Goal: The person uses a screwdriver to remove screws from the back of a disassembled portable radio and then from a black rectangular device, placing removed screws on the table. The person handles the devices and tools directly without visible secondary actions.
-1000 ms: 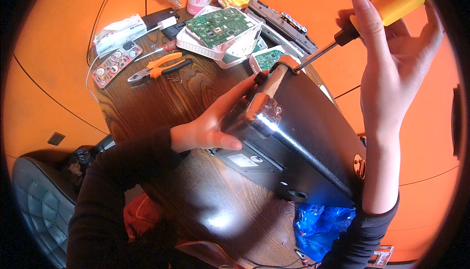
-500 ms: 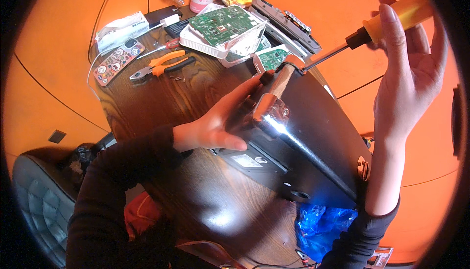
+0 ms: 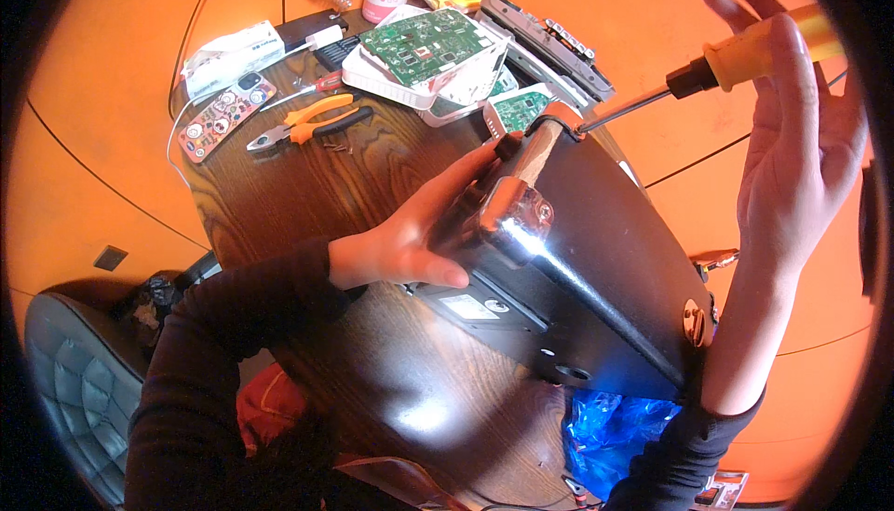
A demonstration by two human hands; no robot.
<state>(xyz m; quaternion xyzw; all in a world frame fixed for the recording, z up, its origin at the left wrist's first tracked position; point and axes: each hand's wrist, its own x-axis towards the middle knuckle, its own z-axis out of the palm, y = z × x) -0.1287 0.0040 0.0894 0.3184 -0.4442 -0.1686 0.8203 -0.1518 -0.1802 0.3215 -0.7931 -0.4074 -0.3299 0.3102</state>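
Observation:
A black box (image 3: pixel 624 250), shiny along its long edge, stands tilted on the wooden table. Across its end runs a wooden handle (image 3: pixel 535 153) between two metal end brackets. My left hand (image 3: pixel 410 236) grips this end, thumb on the labelled lower face and fingers reaching up beside the handle; some fingertips are hidden. At upper right, my right hand (image 3: pixel 792 139) holds a screwdriver (image 3: pixel 736 57) by its yellow handle, the fingers loosely around it and partly spread. The screwdriver's tip meets the far bracket (image 3: pixel 565 120), at its screw.
Behind the box lie green circuit boards (image 3: pixel 428 46) in white casings. Orange-handled pliers (image 3: pixel 312 123), a patterned phone (image 3: pixel 226 118) and a tissue pack (image 3: pixel 233 57) are at the far left. A blue plastic bag (image 3: pixel 610 432) sits below the box, a dark chair (image 3: pixel 79 381) at left.
My right hand has shifted outward to the right and its fingers have opened wider around the screwdriver handle. The tip stays at the bracket. My left hand and the box hardly move.

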